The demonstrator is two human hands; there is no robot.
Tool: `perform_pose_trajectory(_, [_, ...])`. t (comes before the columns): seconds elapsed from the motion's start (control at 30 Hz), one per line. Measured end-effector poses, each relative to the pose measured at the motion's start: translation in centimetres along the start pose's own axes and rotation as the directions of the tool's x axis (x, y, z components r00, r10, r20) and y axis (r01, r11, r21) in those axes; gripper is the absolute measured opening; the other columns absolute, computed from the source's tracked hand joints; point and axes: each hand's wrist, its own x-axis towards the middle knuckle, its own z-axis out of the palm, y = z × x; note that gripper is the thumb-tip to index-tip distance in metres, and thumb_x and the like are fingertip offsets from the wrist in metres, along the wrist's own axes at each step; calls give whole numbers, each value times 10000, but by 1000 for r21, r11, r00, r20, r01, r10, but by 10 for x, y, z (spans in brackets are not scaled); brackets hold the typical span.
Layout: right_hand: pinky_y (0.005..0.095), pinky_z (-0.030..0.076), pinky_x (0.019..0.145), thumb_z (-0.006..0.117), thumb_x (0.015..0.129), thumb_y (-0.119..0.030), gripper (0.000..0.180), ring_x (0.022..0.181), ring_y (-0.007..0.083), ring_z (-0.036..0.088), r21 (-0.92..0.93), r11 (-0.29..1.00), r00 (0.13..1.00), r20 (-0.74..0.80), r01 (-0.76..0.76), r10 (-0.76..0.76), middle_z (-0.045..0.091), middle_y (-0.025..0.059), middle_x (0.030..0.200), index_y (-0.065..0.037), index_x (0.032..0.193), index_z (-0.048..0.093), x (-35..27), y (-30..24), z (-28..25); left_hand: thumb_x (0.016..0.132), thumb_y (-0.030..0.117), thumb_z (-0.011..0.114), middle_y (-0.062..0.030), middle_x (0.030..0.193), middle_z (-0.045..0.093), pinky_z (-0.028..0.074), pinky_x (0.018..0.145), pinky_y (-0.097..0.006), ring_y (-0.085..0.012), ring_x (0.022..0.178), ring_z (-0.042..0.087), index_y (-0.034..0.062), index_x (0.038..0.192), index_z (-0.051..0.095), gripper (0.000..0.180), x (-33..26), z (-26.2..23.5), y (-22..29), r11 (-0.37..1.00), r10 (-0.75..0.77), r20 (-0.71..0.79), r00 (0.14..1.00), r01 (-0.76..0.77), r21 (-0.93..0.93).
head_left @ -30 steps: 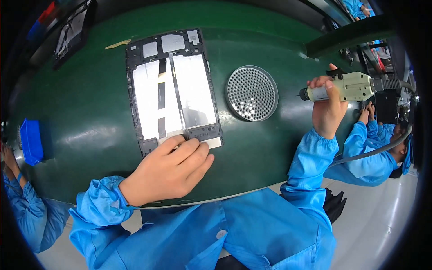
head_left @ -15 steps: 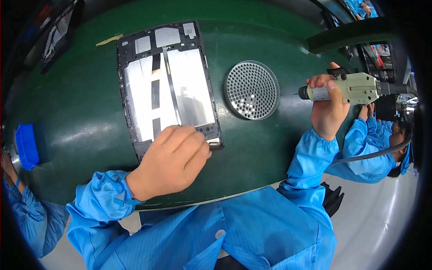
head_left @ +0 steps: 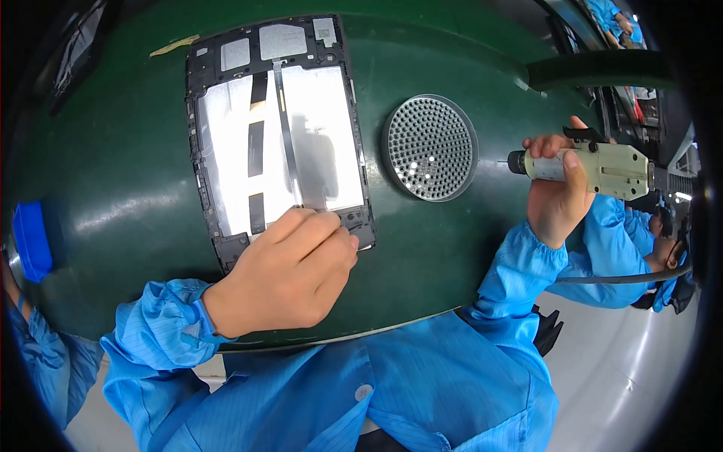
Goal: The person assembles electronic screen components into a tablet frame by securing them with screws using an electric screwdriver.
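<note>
Round perforated metal dish [head_left: 430, 148] on green table [head_left: 113, 218], blue object [head_left: 32, 239] left.

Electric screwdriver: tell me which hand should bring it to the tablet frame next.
Right. The right hand already grips the electric screwdriver, off to the side of the perforated round tray. The left hand is pressed on the tablet frame's near corner.

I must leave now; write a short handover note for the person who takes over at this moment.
Left hand: fingertips pressing on the near edge of the opened tablet frame, which lies flat on the green table.
Right hand: its grip is closed around the electric screwdriver, held off to the right, away from the frame.
Round perforated tray sits between them.
Done or left: fastening progress cannot be told from here.
</note>
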Motion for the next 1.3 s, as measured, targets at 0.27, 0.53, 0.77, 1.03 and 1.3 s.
perform_pose_trajectory(0.27, [452, 425, 819, 569, 847, -199, 516, 792, 233, 517, -56, 998, 997, 78, -11, 15, 521, 100, 812, 35, 1267, 381, 1, -4, -6, 686, 15, 701, -106, 855, 588, 479, 705, -362, -246, 840, 579, -49, 774, 632, 128, 2, -3, 1, 996, 76, 28, 997, -78, 50])
perform_pose_trajectory(0.53, [427, 463, 724, 619, 808, -171, 528, 708, 242, 554, -7, 1000, 1000, 2, 29, -29, 562, 122, 758, 61, 1239, 420, 0, -2, 2, 669, 54, 649, -124, 892, 573, 455, 811, -403, -285, 909, 550, -37, 774, 642, 139, 1, -9, -2, 999, 42, 78, 996, -44, 13])
perform_pose_trajectory(0.77, [413, 407, 642, 554, 838, -204, 418, 605, 176, 440, 95, 988, 985, 112, 119, -129, 429, 40, 652, -42, 1215, 478, -17, -10, 37, 735, 61, 676, -222, 1117, 576, 384, 991, -521, -388, 1125, 522, 76, 1009, 643, 276, 3, -12, -2, 992, -102, 237, 966, 81, 94])
perform_pose_trajectory(1.03, [374, 455, 632, 598, 801, -34, 379, 602, 185, 513, 278, 961, 968, 240, 0, -70, 509, 88, 680, -27, 1141, 432, -19, -3, 59, 722, 96, 640, -219, 1115, 581, 364, 1001, -532, -380, 1134, 519, 66, 979, 658, 260, 19, -3, -12, 993, -122, 189, 974, 121, 17])
perform_pose_trajectory(1.3, [397, 441, 622, 582, 820, -42, 343, 585, 188, 495, 235, 972, 960, 273, -6, -60, 481, 77, 638, -37, 1119, 412, -21, 6, 64, 732, 99, 651, -215, 1140, 574, 363, 1001, -545, -387, 1145, 515, 101, 1025, 646, 294, 17, -3, -15, 990, -136, 226, 964, 140, 0])
